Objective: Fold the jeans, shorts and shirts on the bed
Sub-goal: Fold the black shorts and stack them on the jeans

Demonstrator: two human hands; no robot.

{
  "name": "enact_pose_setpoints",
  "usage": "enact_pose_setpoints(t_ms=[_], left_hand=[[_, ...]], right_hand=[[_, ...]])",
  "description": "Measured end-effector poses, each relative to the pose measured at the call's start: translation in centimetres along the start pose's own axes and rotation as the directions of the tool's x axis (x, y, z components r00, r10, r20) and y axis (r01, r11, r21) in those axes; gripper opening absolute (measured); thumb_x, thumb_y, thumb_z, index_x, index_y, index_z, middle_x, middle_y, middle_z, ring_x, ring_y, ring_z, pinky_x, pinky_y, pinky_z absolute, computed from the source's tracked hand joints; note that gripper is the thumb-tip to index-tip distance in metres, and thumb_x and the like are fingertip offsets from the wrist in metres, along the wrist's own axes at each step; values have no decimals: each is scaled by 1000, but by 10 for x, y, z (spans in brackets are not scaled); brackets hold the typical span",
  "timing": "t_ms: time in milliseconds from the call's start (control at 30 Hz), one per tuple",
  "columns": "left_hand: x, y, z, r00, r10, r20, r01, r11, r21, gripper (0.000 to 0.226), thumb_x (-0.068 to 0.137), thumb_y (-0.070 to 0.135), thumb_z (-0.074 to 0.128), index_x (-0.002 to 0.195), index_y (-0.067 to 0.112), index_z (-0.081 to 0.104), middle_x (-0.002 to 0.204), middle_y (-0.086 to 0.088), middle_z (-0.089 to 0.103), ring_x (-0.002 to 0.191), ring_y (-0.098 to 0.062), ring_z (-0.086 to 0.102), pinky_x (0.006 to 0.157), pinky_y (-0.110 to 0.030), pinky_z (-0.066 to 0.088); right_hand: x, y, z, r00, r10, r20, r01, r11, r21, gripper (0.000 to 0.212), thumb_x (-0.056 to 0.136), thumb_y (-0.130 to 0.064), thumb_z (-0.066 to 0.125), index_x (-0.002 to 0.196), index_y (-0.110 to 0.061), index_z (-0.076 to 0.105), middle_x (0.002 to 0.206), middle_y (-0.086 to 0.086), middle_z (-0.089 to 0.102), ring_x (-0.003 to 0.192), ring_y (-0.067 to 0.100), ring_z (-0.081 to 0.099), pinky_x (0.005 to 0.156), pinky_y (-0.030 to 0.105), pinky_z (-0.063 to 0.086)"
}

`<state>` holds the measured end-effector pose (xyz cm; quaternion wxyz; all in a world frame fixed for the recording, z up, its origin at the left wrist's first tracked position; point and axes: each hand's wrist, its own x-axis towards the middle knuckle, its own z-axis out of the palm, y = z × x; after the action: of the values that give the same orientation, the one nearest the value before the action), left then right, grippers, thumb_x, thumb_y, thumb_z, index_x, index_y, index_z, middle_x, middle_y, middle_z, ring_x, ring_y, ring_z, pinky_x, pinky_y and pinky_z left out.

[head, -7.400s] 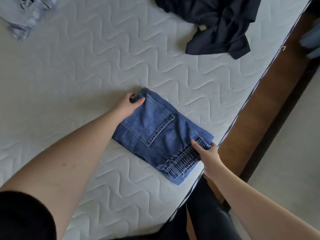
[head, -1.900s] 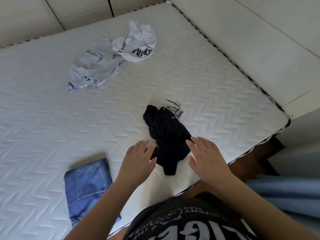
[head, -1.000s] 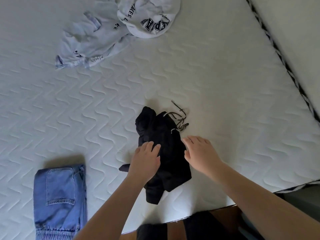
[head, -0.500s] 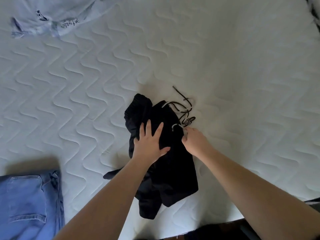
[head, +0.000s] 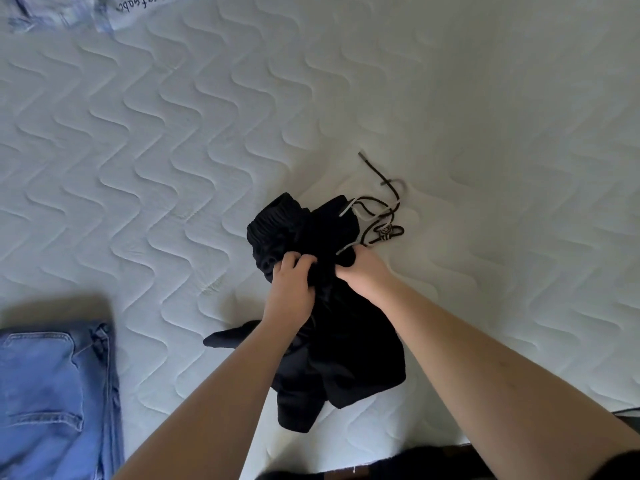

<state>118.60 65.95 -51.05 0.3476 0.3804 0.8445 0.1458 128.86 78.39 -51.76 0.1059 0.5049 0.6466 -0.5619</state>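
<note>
Black cloth, crumpled, in the near middle of the head view: shorts bunched on the quilted white mattress, drawstring trailing off toward the far right. Left hand with fingers curled into the fabric near the waistband end, gripping a fold. Right hand just beside it, fingers tucked under and pinching the same bunch, close to where the cord comes out. Both forearms reaching in from the near edge.

Progress, judging from the lay of things: 1 item done, the blue jeans lying flat and squared at the near left. Shorts only just taken up, not yet spread or smoothed. Pale printed shirt still rumpled at the far left corner, mostly cut off by the frame. So roughly 1 of at least 3 pieces finished; whether more lie out of frame, impossible to say.

Room for moving: plenty of bare mattress far and right of the shorts for spreading them out. Less to the near side, with the mattress edge running close under the shorts' lower hem. Jeans well apart to the left. Loose cord likely to snag or tuck into a fold.
</note>
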Motion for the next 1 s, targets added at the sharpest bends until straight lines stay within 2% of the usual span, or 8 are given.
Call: enact_pose_setpoints(t_ms=[167, 233, 367, 467, 633, 767, 867, 1000], left_hand=[[-31, -14, -22, 989, -79, -128, 42, 963, -265, 46, 78, -5, 56, 90, 39, 57, 101, 20, 56, 96, 1, 54, 80, -8, 39], [-46, -20, -30, 974, -175, -144, 115, 929, -351, 44, 77, -2, 56, 84, 42, 54, 92, 20, 59, 88, 6, 55, 74, -11, 40], [-77, -20, -41, 948, -318, -10, 249, 761, -599, 68, 76, -9, 49, 115, 47, 51, 99, 12, 64, 90, -9, 63, 80, -37, 55], [-97, -13, -50, 921, -260, 290, 387, 544, -744, 92, 77, -13, 50, 143, 48, 30, 115, -10, 62, 103, -28, 64, 86, -44, 56], [-129, 6, -67, 820, 38, 571, 541, 277, -794, 80, 81, 49, 72, 145, 53, 24, 141, 3, 55, 127, -22, 55, 102, -44, 47], [-138, 38, -73, 752, -189, 631, 654, 330, -680, 83, 62, 91, 55, 128, 40, 61, 118, -3, 69, 110, -18, 66, 84, -30, 52], [-144, 64, -83, 713, -215, 667, 701, 208, -682, 72, 62, 80, 70, 108, 24, 75, 111, -6, 73, 100, -22, 71, 72, -30, 59], [-158, 86, -100, 836, -329, 439, 531, 286, -798, 39, 67, 39, 70, 98, 17, 71, 98, -12, 73, 84, -22, 72, 74, -37, 59]], right_hand=[[-22, 5, -9, 999, 2, 42, -5, 996, 91, 19, 83, -40, 70, 97, -30, 61, 91, -14, 67, 83, 2, 62, 66, 20, 48], [-37, 9, -17, 1000, 17, 12, -19, 984, 180, 15, 85, -39, 68, 97, -39, 59, 94, -16, 67, 85, 2, 63, 66, 18, 46], [-70, 14, -27, 998, 64, -9, -57, 936, 347, 23, 81, -24, 61, 89, -46, 63, 93, -12, 71, 91, 10, 67, 75, 27, 51], [-98, 16, -31, 994, 88, 66, -109, 861, 496, 33, 79, -11, 55, 92, -38, 68, 98, 1, 72, 97, 23, 69, 87, 41, 56], [-151, 6, -42, 975, 70, 209, -207, 625, 753, 43, 87, 9, 44, 115, -18, 64, 110, 9, 72, 101, 24, 69, 77, 30, 57], [-196, -14, -46, 960, 33, 278, -242, 598, 764, 49, 88, 16, 39, 128, -8, 55, 122, 17, 65, 114, 32, 61, 95, 39, 51], [-231, -29, -49, 948, -22, 318, -223, 667, 711, 45, 89, 17, 40, 123, -7, 58, 118, 18, 65, 109, 30, 62, 99, 42, 48], [-269, -49, -68, 936, -142, 323, -107, 757, 644, 43, 85, 14, 45, 103, -18, 68, 103, 12, 67, 98, 24, 64, 96, 40, 47]])
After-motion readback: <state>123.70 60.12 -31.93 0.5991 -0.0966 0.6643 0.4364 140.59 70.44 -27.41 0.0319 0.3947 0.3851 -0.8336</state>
